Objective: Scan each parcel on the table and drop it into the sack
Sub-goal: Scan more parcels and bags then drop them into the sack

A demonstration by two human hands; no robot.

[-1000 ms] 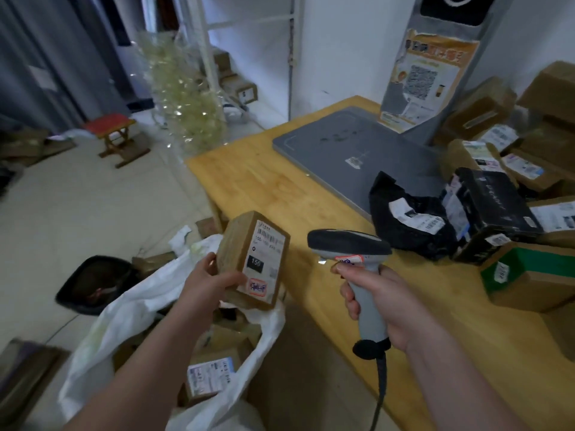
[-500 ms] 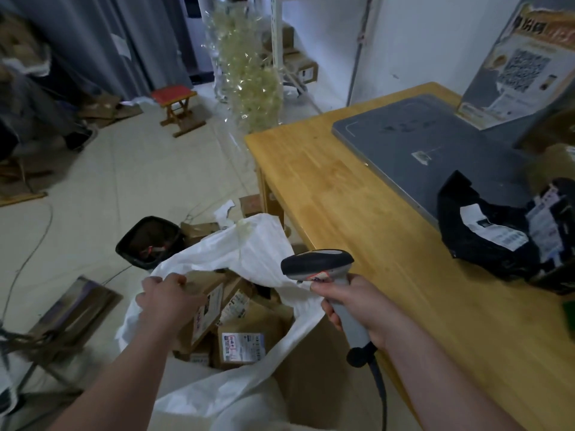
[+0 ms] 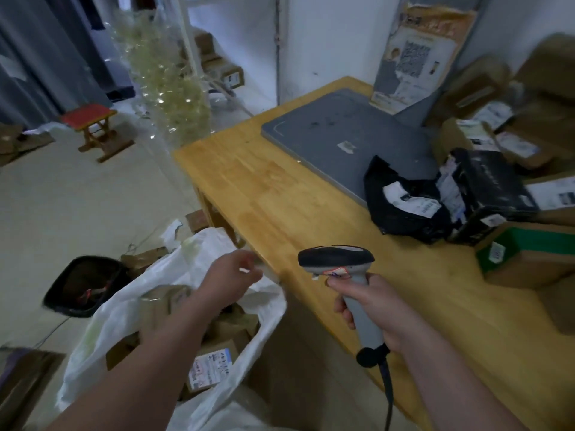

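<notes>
My right hand grips the grey handle of the barcode scanner above the table's near edge. My left hand hovers empty over the white sack, blurred, fingers loosely curled. The sack stands open on the floor beside the wooden table and holds several brown parcels, one with a white label. On the table at the right lie a black bag parcel, a black box, a green-topped box and a pile of brown cardboard parcels.
A grey flat pad lies at the table's far side, with a poster board leaning behind it. On the floor are a black bin, a red-topped stool and cardboard scraps. A bundle of clear plastic stands by a white shelf.
My left hand carried the brown labelled parcel down into the sack, let it go and rose empty toward the table. The right hand kept its hold on the scanner.
</notes>
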